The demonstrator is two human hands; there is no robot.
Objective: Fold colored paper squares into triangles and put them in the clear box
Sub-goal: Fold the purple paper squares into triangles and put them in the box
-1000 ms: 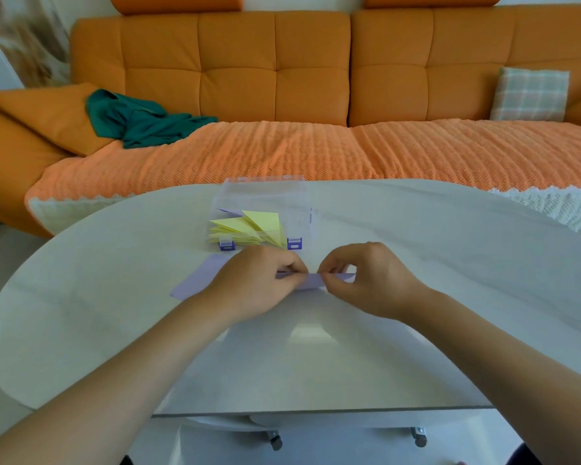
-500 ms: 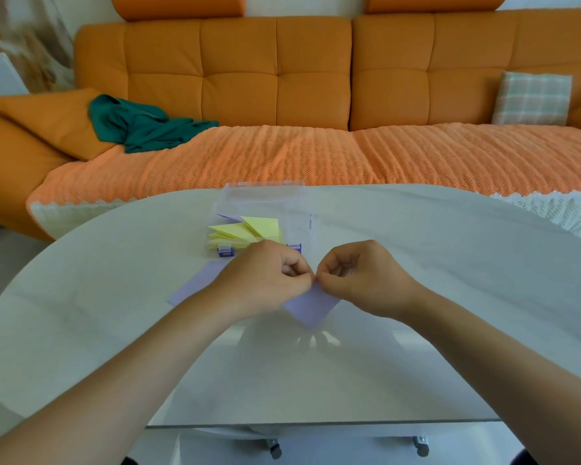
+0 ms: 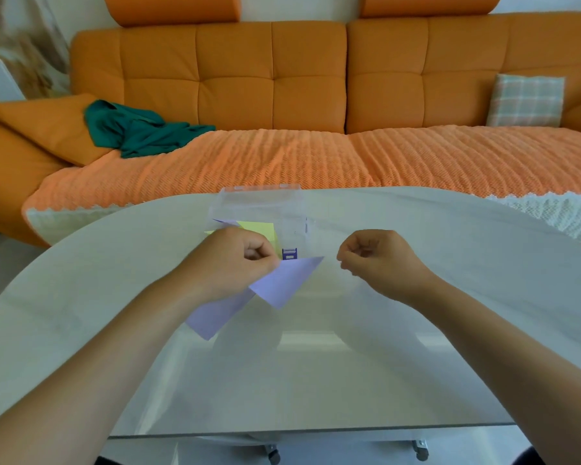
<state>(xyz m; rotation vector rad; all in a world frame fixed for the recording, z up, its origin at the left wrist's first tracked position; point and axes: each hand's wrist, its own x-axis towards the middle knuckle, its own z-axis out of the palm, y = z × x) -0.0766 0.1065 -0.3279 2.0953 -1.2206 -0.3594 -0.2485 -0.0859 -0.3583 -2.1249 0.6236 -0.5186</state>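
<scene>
ok, counts: two hands, both over the white table [image 3: 416,330].

left hand [image 3: 235,260] has its fingers curled and pinches one lilac triangle [image 3: 284,280] by its left corner. the triangle's far tip points right, toward the right hand. it sits just in front of the clear box, on the near side. can't tell if it touches the table.

right hand [image 3: 379,260] is a loose fist with fingers curled in, nothing visible in it, apart from the triangle's tip.

one lilac sheet [image 3: 215,313] lies flat on the table, partly under the left hand and wrist. single sheet or stack: can't tell.

one clear box [image 3: 259,209] at the far side of the table, behind the left hand. inside it are yellow triangles [image 3: 259,229], partly hidden by the hand, so the count is unclear. one lilac corner [image 3: 223,222] shows in the box too. one purple latch [image 3: 289,254] is visible on the near wall.

behind is an orange sofa [image 3: 309,78] with one green cloth [image 3: 138,132], one plaid cushion [image 3: 525,100] and one orange cushion [image 3: 44,122].

two casters [image 3: 272,456] show under the table.
</scene>
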